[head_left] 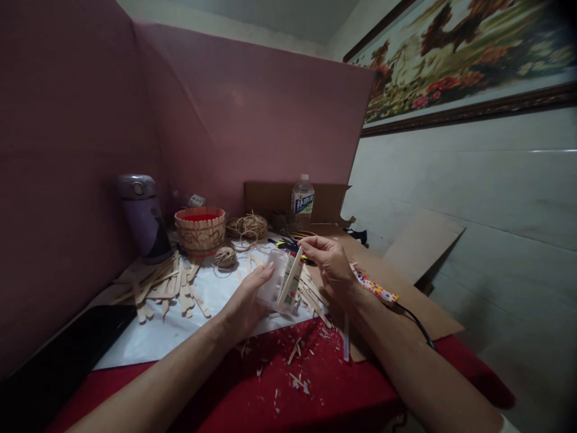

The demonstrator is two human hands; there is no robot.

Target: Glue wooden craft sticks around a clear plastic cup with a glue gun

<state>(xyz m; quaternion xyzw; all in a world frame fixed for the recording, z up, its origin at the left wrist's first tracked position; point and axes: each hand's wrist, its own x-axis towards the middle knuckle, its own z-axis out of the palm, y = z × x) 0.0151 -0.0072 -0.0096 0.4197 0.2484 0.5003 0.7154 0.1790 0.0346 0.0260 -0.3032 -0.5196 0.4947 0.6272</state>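
Observation:
My left hand (252,294) grips a clear plastic box (273,278) with a green and red printed label on one side. Between the thumb and fingertips of my right hand (331,261) is the top end of a pale wooden craft stick (291,276). The stick lies tilted along the labelled side of the box; whether it is stuck there I cannot tell. Loose craft sticks (311,294) lie just behind and right of the box. Below my right wrist is a flower-patterned tool with a black cord (376,287), perhaps a glue gun, partly hidden by my arm.
Craft sticks (157,282) are heaped on the white sheet (166,337) at left. Behind stand a purple flask (146,222), a stick-covered bowl (201,231), twine (247,227) and a plastic bottle (303,201). Cardboard (419,307) lies right. Wood scraps litter the red cloth (252,385).

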